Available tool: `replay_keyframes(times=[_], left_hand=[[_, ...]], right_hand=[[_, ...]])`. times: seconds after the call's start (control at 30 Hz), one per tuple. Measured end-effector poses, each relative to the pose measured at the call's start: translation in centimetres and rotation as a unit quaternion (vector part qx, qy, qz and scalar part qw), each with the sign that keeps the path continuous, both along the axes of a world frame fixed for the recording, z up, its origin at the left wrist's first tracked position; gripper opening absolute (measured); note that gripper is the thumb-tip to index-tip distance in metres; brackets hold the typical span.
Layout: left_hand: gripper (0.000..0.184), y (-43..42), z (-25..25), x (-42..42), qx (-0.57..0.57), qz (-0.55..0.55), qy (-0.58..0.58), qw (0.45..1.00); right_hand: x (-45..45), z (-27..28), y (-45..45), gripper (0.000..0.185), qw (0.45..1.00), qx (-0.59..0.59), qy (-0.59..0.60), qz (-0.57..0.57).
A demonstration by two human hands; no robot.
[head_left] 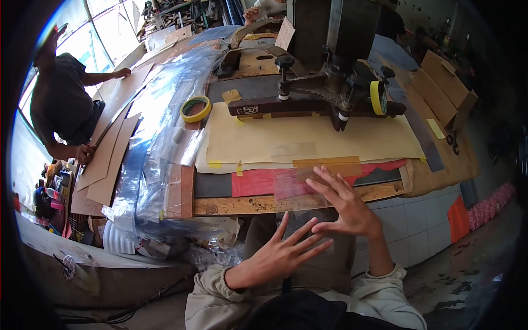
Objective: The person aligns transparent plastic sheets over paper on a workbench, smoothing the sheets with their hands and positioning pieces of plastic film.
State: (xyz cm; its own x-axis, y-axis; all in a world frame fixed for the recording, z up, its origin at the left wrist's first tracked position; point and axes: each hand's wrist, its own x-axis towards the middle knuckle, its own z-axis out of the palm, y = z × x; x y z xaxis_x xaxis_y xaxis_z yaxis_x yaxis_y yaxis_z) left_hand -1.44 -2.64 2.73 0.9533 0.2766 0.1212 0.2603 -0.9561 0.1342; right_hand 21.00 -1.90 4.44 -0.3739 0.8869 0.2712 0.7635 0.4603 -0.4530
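Note:
My left hand [283, 254] is held in the air below the table's front edge, fingers spread, with nothing in it. Just to its right and higher, my right hand [349, 209] is raised with its fingers apart, also holding nothing; its fingertips overlap the table edge in view. Beyond the hands, a clear plastic piece [286, 184] lies over a red sheet [253, 180] and the wooden edge [242, 206]. An amber strip [330, 165] lies at the front of a large cream sheet [264, 132]. A dark clamp bar [308, 107] rests across the cream sheet's back.
Yellow tape rolls are on the plastic sheeting [196, 109] and at the clamp [378, 98]. A person [66, 99] stands at the left by brown boards [113, 159]. Cardboard [443, 91] and scissors [452, 144] lie at the right. Another person's hand [252, 14] shows at the back.

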Motion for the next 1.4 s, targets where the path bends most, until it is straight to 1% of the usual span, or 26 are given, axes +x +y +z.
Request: replay_keyframes(times=[0.07, 0.1, 0.2, 0.23, 0.33, 0.37, 0.47, 0.5, 0.57, 0.67, 0.7, 0.77, 0.83, 0.87, 0.93, 0.97, 1.0, 1.03, 1.07, 1.1, 1.13, 1.17, 1.2, 1.23, 1.33, 1.4], left_hand=[[0.077, 0.5, -0.7, -0.3, 0.007, -0.001, 0.011, 1.000], [0.074, 0.6, -0.3, -0.5, 0.003, 0.006, 0.015, 1.000], [0.066, 0.8, -0.2, -1.4, -0.098, 0.024, -0.092, 0.991], [0.064, 1.2, 0.3, -2.1, -0.132, 0.011, -0.124, 0.983], [0.068, 3.6, 0.4, -3.6, -0.166, 0.070, -0.249, 0.951], [0.074, 4.3, 0.3, -3.8, -0.137, 0.125, -0.270, 0.945], [0.080, 6.2, 1.2, -2.7, -0.113, 0.236, -0.255, 0.931], [0.092, 6.8, 0.7, -2.3, -0.094, 0.250, -0.224, 0.937], [0.088, 7.6, 0.2, -1.6, -0.080, 0.236, -0.189, 0.950], [0.078, 7.8, 0.1, -1.0, -0.087, 0.205, -0.161, 0.961], [0.075, 7.8, 0.1, -0.9, -0.094, 0.194, -0.155, 0.964], [0.064, 7.5, 0.1, -0.5, -0.111, 0.169, -0.190, 0.961], [0.050, 6.9, 0.6, 0.0, -0.113, 0.147, -0.242, 0.952], [0.046, 6.8, 0.1, 0.0, -0.189, 0.154, -0.269, 0.932], [0.037, 6.1, -1.4, -0.3, -0.337, 0.163, -0.317, 0.872], [0.041, 5.2, -1.2, -0.3, -0.335, 0.157, -0.337, 0.866], [0.045, 4.4, -1.4, 0.1, -0.415, 0.118, -0.413, 0.802], [0.049, 3.5, -1.7, 0.8, -0.488, 0.075, -0.482, 0.724], [0.053, 2.7, -2.0, 1.5, -0.554, 0.032, -0.541, 0.632], [0.059, 1.7, -1.9, 2.0, -0.561, 0.086, -0.549, 0.613], [0.059, 1.1, -2.3, 2.4, -0.563, 0.123, -0.550, 0.604], [0.058, 0.5, -2.7, 2.9, -0.564, 0.161, -0.551, 0.594], [0.058, 0.0, -3.1, 3.0, -0.565, 0.199, -0.550, 0.583], [0.056, -0.2, -3.3, 2.9, -0.575, 0.208, -0.543, 0.575], [0.057, -0.2, -4.9, 2.2, -0.585, 0.229, -0.517, 0.582], [0.055, -0.2, -5.0, 2.1, -0.573, 0.228, -0.503, 0.606]], right_hand=[[0.2, -1.2, -0.3, 0.075, 0.999, 0.003, -0.036, -0.013], [0.0, -1.4, -0.3, 0.073, 0.999, 0.013, -0.037, -0.029], [-0.2, -2.3, -0.1, 0.066, 0.998, 0.037, -0.009, -0.045], [-0.5, -2.2, -0.1, 0.057, 0.997, 0.045, 0.029, -0.063], [-0.7, -2.6, -0.2, 0.054, 0.995, 0.057, 0.039, -0.075], [-1.1, -2.2, -0.3, 0.047, 0.993, 0.053, 0.061, -0.087], [-1.6, -1.7, -0.4, 0.033, 0.990, 0.084, 0.061, -0.091], [-1.6, -1.8, -0.4, 0.028, 0.986, 0.090, 0.114, -0.083], [-1.3, -1.9, -0.3, 0.020, 0.969, 0.100, 0.218, -0.068], [-1.3, -0.7, -0.3, 0.010, 0.941, 0.151, 0.283, -0.105], [-1.4, -0.4, -0.4, 0.010, 0.926, 0.152, 0.323, -0.121], [-1.8, 0.2, -0.3, 0.009, 0.889, 0.153, 0.404, -0.150], [-2.4, 1.1, 0.1, 0.009, 0.870, 0.157, 0.445, -0.143], [-2.7, 1.5, 0.4, 0.009, 0.860, 0.158, 0.466, -0.139], [-2.9, 2.5, 1.0, 0.012, 0.865, 0.174, 0.446, -0.151], [-3.0, 2.8, 1.4, 0.014, 0.867, 0.183, 0.437, -0.158], [-3.0, 3.0, 2.0, 0.018, 0.876, 0.192, 0.404, -0.179], [-2.9, 3.1, 2.8, 0.022, 0.885, 0.202, 0.370, -0.200], [-3.0, 3.3, 3.5, 0.027, 0.891, 0.211, 0.335, -0.221], [-3.5, 4.1, 3.8, 0.043, 0.920, 0.179, 0.217, -0.274], [-3.4, 3.5, 4.2, 0.046, 0.935, 0.189, 0.100, -0.284], [-3.3, 2.3, 4.8, 0.048, 0.937, 0.194, -0.020, -0.289], [-3.2, 0.9, 5.2, 0.048, 0.950, 0.159, -0.042, -0.266], [-3.1, -0.4, 5.6, 0.048, 0.961, 0.122, -0.064, -0.241], [-2.8, -2.1, 6.1, 0.045, 0.981, 0.100, -0.069, -0.149], [-3.2, -2.1, 6.1, 0.046, 0.980, 0.101, -0.062, -0.157]])
